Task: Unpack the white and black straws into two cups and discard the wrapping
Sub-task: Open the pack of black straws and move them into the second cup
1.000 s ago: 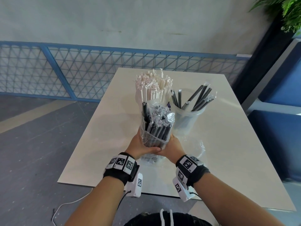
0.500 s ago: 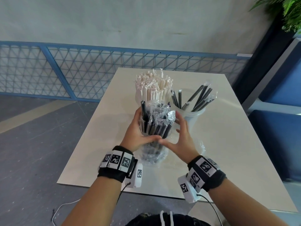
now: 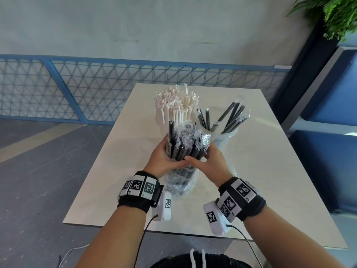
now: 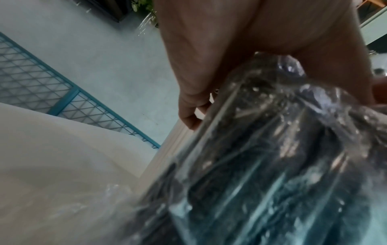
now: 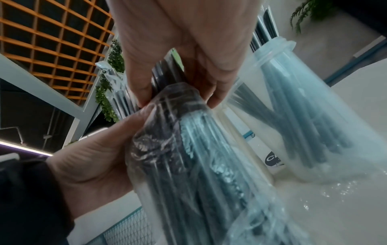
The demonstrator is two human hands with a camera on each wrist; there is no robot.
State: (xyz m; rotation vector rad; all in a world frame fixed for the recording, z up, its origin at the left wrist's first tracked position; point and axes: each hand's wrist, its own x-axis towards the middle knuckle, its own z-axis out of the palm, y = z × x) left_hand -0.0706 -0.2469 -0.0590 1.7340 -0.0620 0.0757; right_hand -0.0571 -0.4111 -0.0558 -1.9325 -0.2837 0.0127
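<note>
A bundle of black straws (image 3: 184, 149) stands upright in a clear plastic bag (image 3: 180, 183) on the table (image 3: 260, 180). My left hand (image 3: 172, 152) grips the bundle from the left, and its fingers (image 4: 189, 106) wrap the bag (image 4: 272, 157). My right hand (image 3: 200, 153) grips it from the right. In the right wrist view my right hand (image 5: 178, 97) pinches the straws (image 5: 165, 73) at the bag's mouth (image 5: 180, 92). Behind stand a cup packed with white straws (image 3: 176, 107) and a clear cup (image 3: 224, 135) holding several black straws (image 3: 229, 117).
More clear wrapping (image 3: 234, 171) lies on the table by my right wrist. A blue mesh fence (image 3: 77, 89) runs behind the table's far edge. Blue seating (image 3: 332, 151) and a plant (image 3: 336, 14) are on the right. Bare tabletop lies left and right of the cups.
Both hands have slid up the bundle from its base. The right hand let go half a second ago and now grips the straws at the bag's mouth.
</note>
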